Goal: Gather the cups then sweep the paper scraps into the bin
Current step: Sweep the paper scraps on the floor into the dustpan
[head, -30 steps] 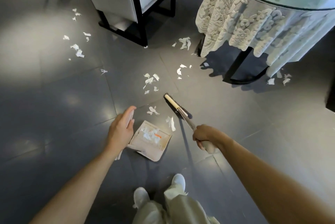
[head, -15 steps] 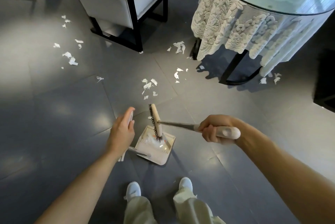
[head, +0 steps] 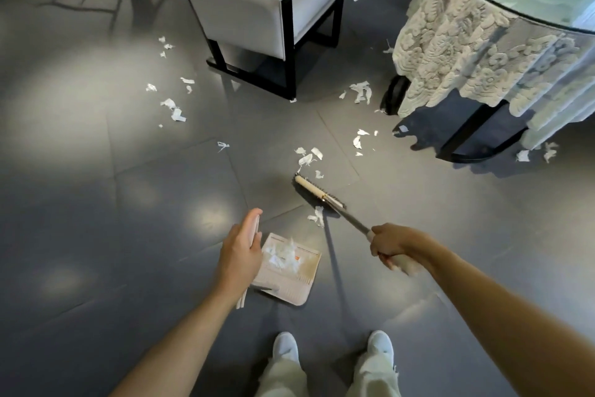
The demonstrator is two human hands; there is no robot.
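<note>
Clamps right fingers (head: pixel 381 247) round the broom handle (head: pixel 352 219); curls left fingers (head: pixel 249 223) on the dustpan handle (head: pixel 256 231), steadying the dustpan (head: pixel 289 280) on the floor (head: pixel 128 235). Holds a small heap of paper scraps (head: pixel 285 255) in the pan. Has swung the brush head (head: pixel 317 192) back out of the pan since half a second ago, now down just short of the next scraps (head: pixel 307 157). Leaves one scrap (head: pixel 317 216) between brush and pan. Reads as a fresh stroke starting; much more near the chair (head: pixel 257 10).
</note>
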